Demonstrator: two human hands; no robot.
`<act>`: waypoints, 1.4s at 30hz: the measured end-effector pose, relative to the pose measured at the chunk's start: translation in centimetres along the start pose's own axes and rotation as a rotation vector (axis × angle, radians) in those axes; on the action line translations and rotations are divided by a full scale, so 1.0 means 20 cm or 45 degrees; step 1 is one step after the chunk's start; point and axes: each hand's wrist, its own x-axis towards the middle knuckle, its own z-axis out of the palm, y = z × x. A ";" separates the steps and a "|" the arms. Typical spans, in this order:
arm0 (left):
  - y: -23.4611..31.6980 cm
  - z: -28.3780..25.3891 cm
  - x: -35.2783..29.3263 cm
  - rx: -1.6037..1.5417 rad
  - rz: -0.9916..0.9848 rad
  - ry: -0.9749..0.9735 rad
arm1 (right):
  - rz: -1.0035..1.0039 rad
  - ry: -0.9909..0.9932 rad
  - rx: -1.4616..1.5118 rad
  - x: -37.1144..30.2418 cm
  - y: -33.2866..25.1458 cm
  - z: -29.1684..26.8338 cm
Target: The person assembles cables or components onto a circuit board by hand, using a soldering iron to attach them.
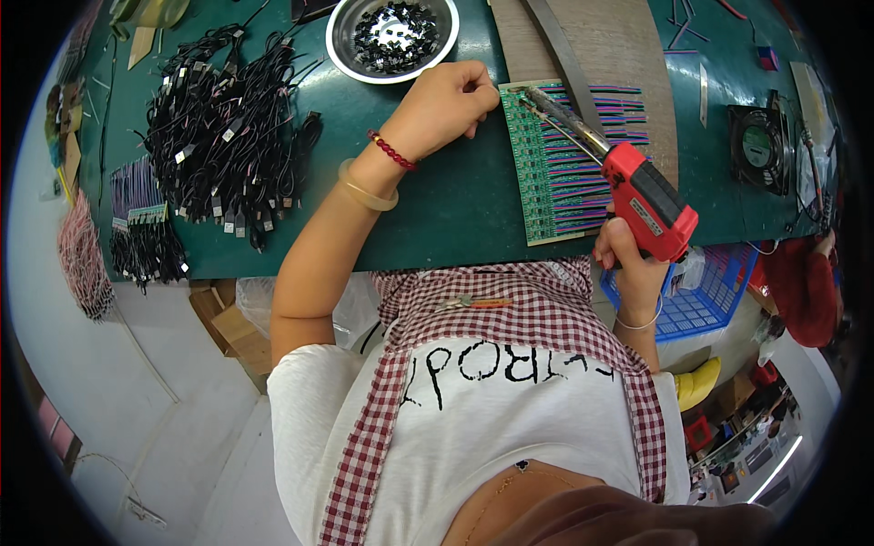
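My right hand (630,259) is wrapped round the grip of a red and black soldering gun (648,202). Its metal barrel slants up and left, with the tip over the upper left corner of a green circuit board panel (537,182). Rows of pink, blue and black wires (583,187) run rightward from the panel. Beside that same corner, my left hand (455,105) is closed with its fingers curled; whatever they pinch is hidden. Just above it stands a metal bowl (337,56) holding small black parts (396,35).
Black cables (232,136) with metal plugs are heaped on the green table (410,218) at left, beside more wired boards (146,223). A grey metal strip (564,59) crosses the wooden board (519,50). A black fan (760,146) stands right; a blue basket (696,309) sits below the table edge.
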 end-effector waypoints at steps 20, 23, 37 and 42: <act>-0.01 0.01 0.01 -0.005 -0.002 0.007 | 0.038 0.033 0.058 0.01 0.01 0.01; 0.00 0.01 0.00 -0.012 -0.012 0.008 | 0.003 0.034 0.074 0.01 0.00 -0.01; 0.28 0.52 -0.40 0.269 0.660 -0.364 | -0.513 0.287 0.436 -0.05 -0.05 -0.13; 0.23 0.82 -0.30 0.263 0.787 -0.369 | -0.465 0.356 0.241 -0.12 0.01 -0.15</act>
